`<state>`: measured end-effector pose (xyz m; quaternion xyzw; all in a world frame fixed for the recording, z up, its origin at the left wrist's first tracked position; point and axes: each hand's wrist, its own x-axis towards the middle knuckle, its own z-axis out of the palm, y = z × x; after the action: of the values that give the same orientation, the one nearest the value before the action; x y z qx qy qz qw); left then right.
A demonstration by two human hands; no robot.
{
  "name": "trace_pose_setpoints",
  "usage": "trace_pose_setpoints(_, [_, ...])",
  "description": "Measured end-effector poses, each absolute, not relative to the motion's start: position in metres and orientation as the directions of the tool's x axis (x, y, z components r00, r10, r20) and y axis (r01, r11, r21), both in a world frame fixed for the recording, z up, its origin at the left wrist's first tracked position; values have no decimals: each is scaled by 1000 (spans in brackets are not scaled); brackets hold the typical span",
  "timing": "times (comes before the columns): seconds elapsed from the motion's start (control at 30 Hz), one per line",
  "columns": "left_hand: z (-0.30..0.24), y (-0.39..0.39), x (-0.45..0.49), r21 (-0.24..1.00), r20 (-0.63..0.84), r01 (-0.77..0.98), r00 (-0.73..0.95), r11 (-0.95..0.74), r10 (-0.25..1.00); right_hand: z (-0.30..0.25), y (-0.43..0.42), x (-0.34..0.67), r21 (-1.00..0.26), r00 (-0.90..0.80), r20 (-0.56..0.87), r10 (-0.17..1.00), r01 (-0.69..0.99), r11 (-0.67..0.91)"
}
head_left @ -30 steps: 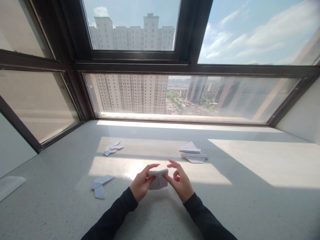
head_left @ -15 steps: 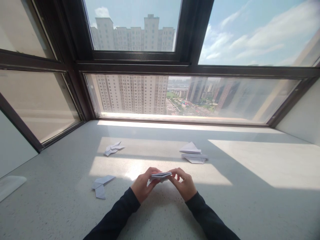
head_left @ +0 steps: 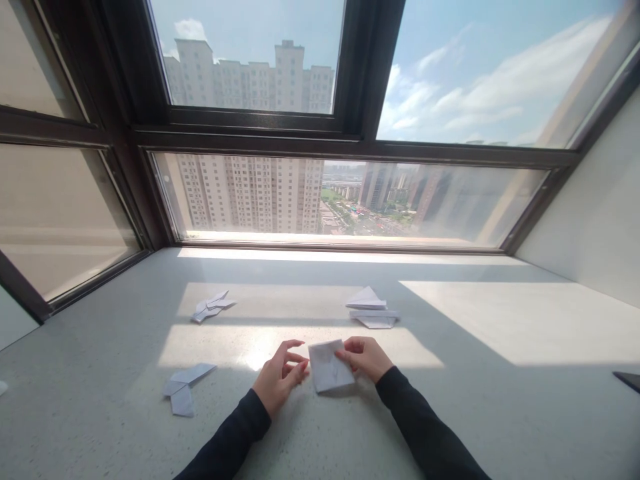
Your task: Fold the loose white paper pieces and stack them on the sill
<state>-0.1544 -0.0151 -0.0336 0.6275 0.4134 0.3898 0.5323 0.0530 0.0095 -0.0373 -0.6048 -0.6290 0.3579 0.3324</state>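
Note:
A folded white paper piece [head_left: 329, 366] lies flat on the pale speckled sill [head_left: 500, 400] right in front of me. My right hand [head_left: 367, 357] pinches its right edge with curled fingers. My left hand [head_left: 279, 373] rests just left of the paper, fingers loosely spread, its fingertips close to the paper's left edge and holding nothing. Both arms wear dark sleeves.
Folded paper shapes lie around: one at the left [head_left: 213, 305], one nearer me at the left [head_left: 184, 389], a small stack behind the hands [head_left: 371, 309]. A dark object [head_left: 629, 380] pokes in at the right edge. Windows [head_left: 325, 193] border the far side.
The paper was held up between both hands and squeezed flat; now it lies on the sill, with the left hand let go and the right still on it. The view has shifted slightly right.

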Motion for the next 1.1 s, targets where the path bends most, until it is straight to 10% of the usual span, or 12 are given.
trace_pose_setpoints(0.4, [-34, -20, -153, 968, 109, 177, 342, -178, 933, -26, 22, 156, -404, 246, 167, 955, 900, -161])
trace_pose_setpoints(1.1, [-26, -23, -153, 933, 172, 244, 342, -264, 924, -44, 29, 169, -275, 268, 326, 907, 944, -180])
